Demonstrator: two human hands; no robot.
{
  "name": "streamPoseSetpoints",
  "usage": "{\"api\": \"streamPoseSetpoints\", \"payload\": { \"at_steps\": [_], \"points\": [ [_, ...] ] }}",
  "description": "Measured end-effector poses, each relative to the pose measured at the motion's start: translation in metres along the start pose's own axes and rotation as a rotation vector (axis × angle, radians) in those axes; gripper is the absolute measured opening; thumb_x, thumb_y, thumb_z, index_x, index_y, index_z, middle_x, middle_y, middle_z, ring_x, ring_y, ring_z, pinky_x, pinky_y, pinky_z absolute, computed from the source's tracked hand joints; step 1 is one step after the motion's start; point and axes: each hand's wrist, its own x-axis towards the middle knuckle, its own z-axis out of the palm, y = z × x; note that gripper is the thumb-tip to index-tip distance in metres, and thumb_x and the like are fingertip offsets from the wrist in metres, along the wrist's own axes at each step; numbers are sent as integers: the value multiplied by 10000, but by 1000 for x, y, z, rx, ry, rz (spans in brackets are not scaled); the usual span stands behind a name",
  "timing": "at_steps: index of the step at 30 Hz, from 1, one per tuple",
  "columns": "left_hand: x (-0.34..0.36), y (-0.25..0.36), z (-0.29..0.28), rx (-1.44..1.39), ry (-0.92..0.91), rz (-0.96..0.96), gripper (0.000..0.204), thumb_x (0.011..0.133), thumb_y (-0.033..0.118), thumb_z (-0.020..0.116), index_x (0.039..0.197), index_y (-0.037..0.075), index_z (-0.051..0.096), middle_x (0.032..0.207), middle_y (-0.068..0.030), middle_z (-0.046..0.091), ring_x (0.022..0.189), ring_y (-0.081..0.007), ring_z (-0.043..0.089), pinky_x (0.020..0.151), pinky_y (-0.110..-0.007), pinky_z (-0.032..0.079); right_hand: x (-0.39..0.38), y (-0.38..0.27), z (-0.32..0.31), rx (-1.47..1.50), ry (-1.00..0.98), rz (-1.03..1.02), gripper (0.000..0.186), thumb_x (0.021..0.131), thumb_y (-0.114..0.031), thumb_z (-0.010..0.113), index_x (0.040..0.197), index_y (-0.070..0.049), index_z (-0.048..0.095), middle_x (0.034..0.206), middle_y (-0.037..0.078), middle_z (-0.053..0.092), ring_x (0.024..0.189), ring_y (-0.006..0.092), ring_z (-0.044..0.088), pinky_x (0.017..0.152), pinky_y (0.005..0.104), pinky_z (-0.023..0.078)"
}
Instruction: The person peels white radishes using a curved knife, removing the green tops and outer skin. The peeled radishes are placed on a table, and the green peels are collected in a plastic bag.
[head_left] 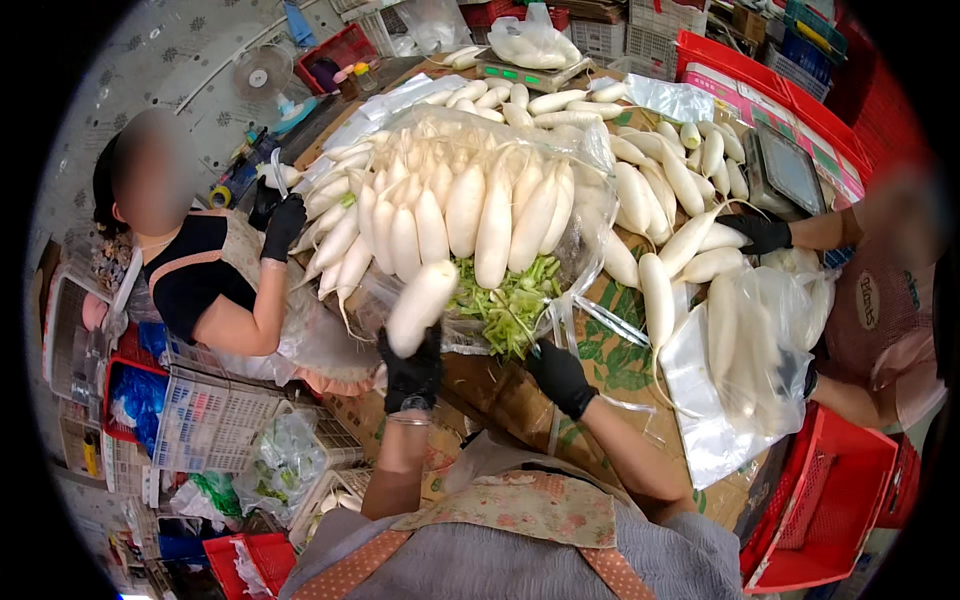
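Observation:
In my black-gloved left hand (pixel 411 374) is a white radish (pixel 420 308), gripped near its lower end and tilted up over the near side of the pile. My right hand (pixel 561 378), gloved too, is closed beside the pale green leaf trimmings (pixel 510 297). Something thin seems to stick out from its fingers, too small to make out. Beyond both hands, a row of white radishes (pixel 465 212) lies stacked with clear plastic sheeting (pixel 583 250) around it.
Loose radishes (pixel 672 172) cover the table's right side, near a scale (pixel 787 165). At left a co-worker's gloved hand (pixel 284 226) is raised; at right another's hand (pixel 757 232) touches radishes near a filled plastic bag (pixel 750 345). A red crate (pixel 830 500) stands lower right.

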Motion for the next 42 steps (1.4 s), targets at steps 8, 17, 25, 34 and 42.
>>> {"api": "streamPoseSetpoints", "payload": {
  "at_steps": [8,17,25,34,42],
  "points": [
    [0,32,49,-543,-75,-580,556,747,486,573,1127,98,456,1150,-87,485,1031,-259,475,919,-445,368,-26,-10,-53,301,317,-44,276,781,-224,550,1014,-77,538,754,152,604,647,303,592,564,355,459],
    [-80,-59,174,29,-682,-1208,329,795,338,572,1000,92,494,787,-53,568,688,-174,575,647,-324,510,-82,76,-106,216,1002,103,333,754,-146,605,1078,-89,553,859,127,624,720,249,611,618,313,463],
    [-68,-174,218,-5,-760,-1020,493,745,350,613,1108,75,424,826,-70,543,726,-212,568,658,-357,503,-43,121,-121,307,583,225,442,766,-209,578,1187,-118,481,917,216,586,781,314,585,680,345,453],
    [-36,-121,305,108,-986,-663,419,779,259,588,1104,41,440,831,-60,552,679,-164,565,586,-304,499,-3,96,-195,400,897,-42,430,741,-86,604,1138,5,469,1045,165,536,942,247,530,796,313,417],
    [31,-117,354,379,-871,215,663,752,160,636,1287,16,273,1233,-121,388,1110,-198,403,918,-300,346,41,86,-234,971,686,-7,368,796,-114,556,1153,-59,488,622,-20,464,401,56,411,374,207,355]
  ]
}}
